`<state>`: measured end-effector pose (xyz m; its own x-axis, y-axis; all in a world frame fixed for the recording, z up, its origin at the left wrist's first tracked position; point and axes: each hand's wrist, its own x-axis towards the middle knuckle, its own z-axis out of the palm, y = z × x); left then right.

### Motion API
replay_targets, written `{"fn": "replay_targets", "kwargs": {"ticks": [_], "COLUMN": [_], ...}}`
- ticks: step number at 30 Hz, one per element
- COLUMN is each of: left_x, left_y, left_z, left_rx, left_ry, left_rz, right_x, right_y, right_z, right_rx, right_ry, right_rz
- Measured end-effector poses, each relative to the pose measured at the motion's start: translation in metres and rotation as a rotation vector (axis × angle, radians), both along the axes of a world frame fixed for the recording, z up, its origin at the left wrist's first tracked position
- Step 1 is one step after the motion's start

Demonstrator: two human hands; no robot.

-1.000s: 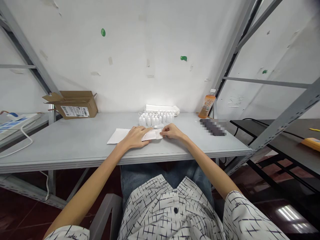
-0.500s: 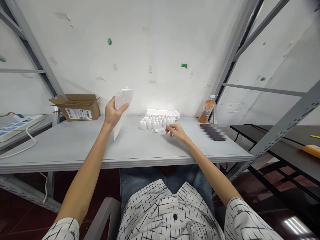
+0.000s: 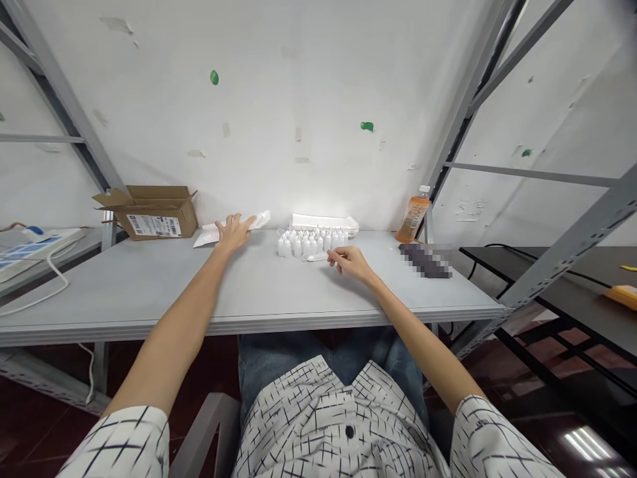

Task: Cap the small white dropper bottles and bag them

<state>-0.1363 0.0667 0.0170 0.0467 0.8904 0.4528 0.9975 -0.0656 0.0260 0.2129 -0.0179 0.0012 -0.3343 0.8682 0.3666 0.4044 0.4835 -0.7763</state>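
My left hand [image 3: 233, 232] rests with spread fingers on a thin white plastic bag [image 3: 210, 235] at the back of the table, left of centre. The bag lies flat, part of it hidden under the palm. Right of centre, my right hand [image 3: 348, 261] is closed, its fingertips pinched at the end of a small white dropper bottle [image 3: 314, 257] lying on its side. Just behind stands a group of several small white bottles [image 3: 297, 247] with narrow tips. A white tray-like piece [image 3: 323, 222] lies behind them against the wall.
An open cardboard box [image 3: 159, 219] stands at the back left, beside a power strip [image 3: 34, 255]. At the back right are an orange drink bottle [image 3: 413, 216] and a blurred dark object [image 3: 425, 261]. Metal shelf posts [image 3: 448, 159] rise at the table's sides.
My left hand has lowered the white bag from upright in the air onto the table at the back, and its fingers have spread over it. My right hand has stayed in place.
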Motion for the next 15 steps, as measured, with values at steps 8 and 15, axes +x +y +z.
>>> {"fn": "replay_targets", "kwargs": {"ticks": [8, 15], "left_x": [0.002, -0.001], "left_y": [0.014, 0.014], "left_z": [-0.030, -0.034], "left_rx": [-0.109, -0.016], "left_ry": [0.017, 0.075], "left_rz": [-0.071, -0.075], "right_x": [0.009, 0.044], "right_y": [0.058, 0.134], "right_z": [0.031, 0.030], "right_rx": [0.256, 0.236], "right_ry": [0.038, -0.604], "right_rz": [-0.323, -0.556]}}
